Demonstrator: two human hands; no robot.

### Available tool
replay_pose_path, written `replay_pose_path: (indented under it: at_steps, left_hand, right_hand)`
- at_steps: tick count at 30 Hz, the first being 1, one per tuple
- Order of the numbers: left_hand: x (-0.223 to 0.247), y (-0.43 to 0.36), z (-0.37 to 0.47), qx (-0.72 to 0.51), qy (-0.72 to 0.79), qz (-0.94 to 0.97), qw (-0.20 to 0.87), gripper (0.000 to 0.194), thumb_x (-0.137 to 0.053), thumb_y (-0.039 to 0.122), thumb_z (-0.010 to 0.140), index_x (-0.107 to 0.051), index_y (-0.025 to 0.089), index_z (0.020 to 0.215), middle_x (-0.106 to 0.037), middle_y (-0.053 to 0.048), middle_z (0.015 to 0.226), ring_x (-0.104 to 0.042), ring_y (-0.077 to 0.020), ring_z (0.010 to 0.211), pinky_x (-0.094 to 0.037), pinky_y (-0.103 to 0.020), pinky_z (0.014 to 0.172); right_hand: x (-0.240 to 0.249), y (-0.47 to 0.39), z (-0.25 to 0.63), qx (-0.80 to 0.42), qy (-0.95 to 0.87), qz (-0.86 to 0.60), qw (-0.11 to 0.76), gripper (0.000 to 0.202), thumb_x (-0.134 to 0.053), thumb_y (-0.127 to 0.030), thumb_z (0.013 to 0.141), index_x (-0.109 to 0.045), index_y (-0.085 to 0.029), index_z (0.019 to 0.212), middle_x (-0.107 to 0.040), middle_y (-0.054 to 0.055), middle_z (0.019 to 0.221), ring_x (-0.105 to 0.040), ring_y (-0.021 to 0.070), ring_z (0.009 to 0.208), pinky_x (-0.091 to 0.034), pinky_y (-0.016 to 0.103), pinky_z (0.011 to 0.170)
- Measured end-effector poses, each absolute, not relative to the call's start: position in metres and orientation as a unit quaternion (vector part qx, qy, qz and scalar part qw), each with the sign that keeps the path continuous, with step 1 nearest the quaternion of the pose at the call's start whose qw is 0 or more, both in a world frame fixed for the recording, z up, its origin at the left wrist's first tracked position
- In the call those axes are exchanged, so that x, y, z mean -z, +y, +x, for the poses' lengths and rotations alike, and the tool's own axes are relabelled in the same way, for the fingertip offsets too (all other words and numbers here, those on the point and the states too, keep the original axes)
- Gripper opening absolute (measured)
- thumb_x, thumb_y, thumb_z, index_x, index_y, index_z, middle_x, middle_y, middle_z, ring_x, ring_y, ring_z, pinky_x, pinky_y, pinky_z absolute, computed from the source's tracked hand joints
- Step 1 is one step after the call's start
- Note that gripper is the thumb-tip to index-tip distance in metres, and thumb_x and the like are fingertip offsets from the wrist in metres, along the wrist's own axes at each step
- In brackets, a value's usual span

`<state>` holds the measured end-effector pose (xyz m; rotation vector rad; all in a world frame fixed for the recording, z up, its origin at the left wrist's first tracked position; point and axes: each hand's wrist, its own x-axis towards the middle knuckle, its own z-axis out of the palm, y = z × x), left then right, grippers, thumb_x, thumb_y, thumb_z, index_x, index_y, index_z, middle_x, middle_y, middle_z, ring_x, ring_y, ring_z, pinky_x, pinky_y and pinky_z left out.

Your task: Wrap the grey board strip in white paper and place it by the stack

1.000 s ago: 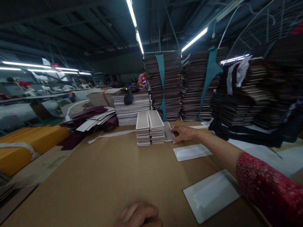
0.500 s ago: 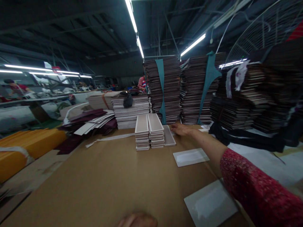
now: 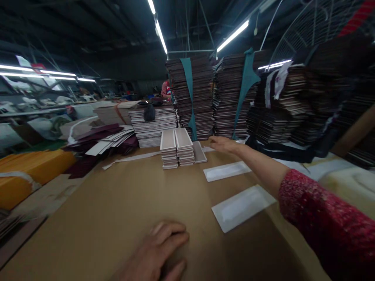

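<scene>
My left hand (image 3: 161, 249) rests low over the brown tabletop (image 3: 123, 203), fingers apart and holding nothing. Stretched out to the far right side of the table, my right hand (image 3: 224, 144) has its fingers extended, close to a small white strip (image 3: 208, 149). Just left of it, a single pale panel (image 3: 200, 153) leans or lies beside two short stacks of narrow panels (image 3: 168, 139) (image 3: 184, 139). Nearer me on the right lie a narrow white piece (image 3: 227, 171) and a wider white piece (image 3: 242, 208).
Tall dark stacks (image 3: 202, 97) tied with teal cloth rise behind, with a white-edged stack (image 3: 154, 127) beside them. Yellow bundles (image 3: 38, 171) and maroon sheets (image 3: 99, 136) are at left. Black cloth (image 3: 281, 152) lies at right. Part of a person (image 3: 166, 90) shows behind.
My left hand has come further into view from the bottom edge, its fingers now visible. The view has shifted, while my right hand remains reached out near the far panels.
</scene>
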<state>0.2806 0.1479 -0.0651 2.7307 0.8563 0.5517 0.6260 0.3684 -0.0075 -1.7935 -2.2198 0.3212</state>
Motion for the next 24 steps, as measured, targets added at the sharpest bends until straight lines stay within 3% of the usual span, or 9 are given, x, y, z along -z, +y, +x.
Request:
replay_pose_path:
  at_steps: [7, 11, 14, 17, 24]
  left_hand:
    - [0.059, 0.135, 0.294, -0.159, 0.317, 0.927, 0.118, 0.038, -0.050, 0.024, 0.095, -0.054, 0.023, 0.133, -0.059, -0.010, 0.134, -0.054, -0.0256, 0.124, -0.047, -0.049, 0.107]
    - [0.055, 0.129, 0.333, -0.121, 0.352, 0.914, 0.163, 0.057, -0.053, 0.031, 0.093, -0.040, 0.022, 0.148, -0.050, -0.013, 0.149, -0.044, -0.0307, 0.137, -0.033, -0.058, 0.116]
    - [0.053, 0.125, 0.366, -0.110, 0.382, 0.899, 0.184, 0.068, -0.055, 0.034, 0.090, -0.035, 0.017, 0.152, -0.043, -0.016, 0.155, -0.037, -0.0325, 0.143, -0.027, -0.055, 0.120]
    - [0.055, 0.121, 0.382, -0.120, 0.408, 0.889, 0.170, 0.065, -0.052, 0.035, 0.091, -0.038, 0.012, 0.150, -0.045, -0.017, 0.154, -0.038, -0.0329, 0.142, -0.027, -0.053, 0.120]
    - [0.062, 0.084, 0.335, -0.131, 0.393, 0.894, 0.174, 0.066, -0.054, 0.027, 0.089, -0.037, 0.011, 0.151, -0.045, -0.018, 0.154, -0.040, -0.0304, 0.143, -0.032, -0.049, 0.123]
  right_hand:
    - [0.017, 0.209, 0.677, -0.144, -0.743, -0.635, 0.155, 0.055, -0.047, -0.046, 0.104, -0.044, -0.015, 0.149, -0.048, 0.016, 0.149, -0.045, 0.0314, 0.136, -0.033, 0.052, 0.115]
    - [0.048, 0.146, 0.691, -0.135, -0.720, -0.660, 0.168, 0.050, -0.036, -0.042, 0.101, -0.059, -0.015, 0.136, -0.062, 0.015, 0.135, -0.051, 0.0331, 0.131, -0.037, 0.046, 0.114]
    - [0.070, 0.124, 0.693, -0.121, -0.701, -0.677, 0.189, 0.058, -0.031, -0.046, 0.099, -0.055, -0.012, 0.139, -0.056, 0.017, 0.142, -0.050, 0.0325, 0.133, -0.034, 0.047, 0.117]
    - [0.086, 0.108, 0.690, -0.121, -0.681, -0.692, 0.207, 0.066, -0.030, -0.052, 0.097, -0.049, -0.012, 0.145, -0.050, 0.017, 0.148, -0.045, 0.0325, 0.138, -0.030, 0.049, 0.120]
    - [0.093, 0.055, 0.653, -0.143, -0.680, -0.682, 0.229, 0.071, -0.028, -0.058, 0.094, -0.049, -0.017, 0.148, -0.045, 0.011, 0.152, -0.039, 0.0299, 0.142, -0.029, 0.048, 0.122]
